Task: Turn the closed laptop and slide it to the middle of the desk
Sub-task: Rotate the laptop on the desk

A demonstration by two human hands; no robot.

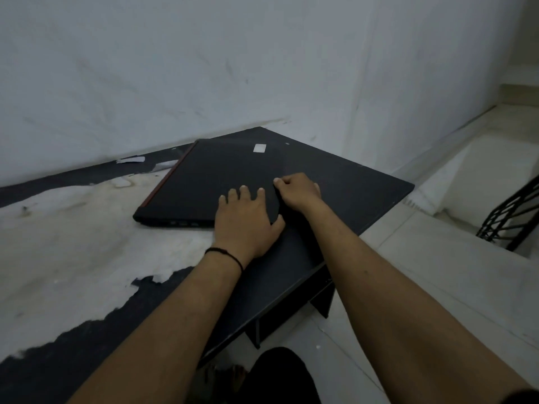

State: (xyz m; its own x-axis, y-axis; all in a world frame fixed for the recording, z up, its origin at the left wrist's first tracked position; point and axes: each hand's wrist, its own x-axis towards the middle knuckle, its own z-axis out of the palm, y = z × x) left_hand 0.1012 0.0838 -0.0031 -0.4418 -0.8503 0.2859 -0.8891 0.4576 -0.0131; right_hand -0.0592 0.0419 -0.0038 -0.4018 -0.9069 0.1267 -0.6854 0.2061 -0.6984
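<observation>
On the left we see the desk (87,330), a dark top with a big pale patch where the dark cover has peeled off. Two small scraps of pale tape (130,160) sit near its back edge, close to the white wall (175,68). Next comes the laptop (215,176). It is black and closed, and it lies flat on the desk. It sits toward the right end of the desk and near the wall, turned at a slant so one corner points at us. A thin red strip (169,176) runs along its left edge, and we can see small ports on the side that faces us. A little white sticker (259,148) is on its lid near the far edge. Our left hand (248,220) lies flat on the near corner of the lid, with the fingers spread wide and the thumb out to the right. A thin black band (226,253) goes around that wrist. Just beside it, our right hand (297,191) rests at the right edge of the laptop with the fingers curled in; we cannot tell if it grips the edge or only presses on it. Farther right, past the end of the desk, is the pale tiled floor (437,258), and a black metal rack (513,217) stands at the far right.
</observation>
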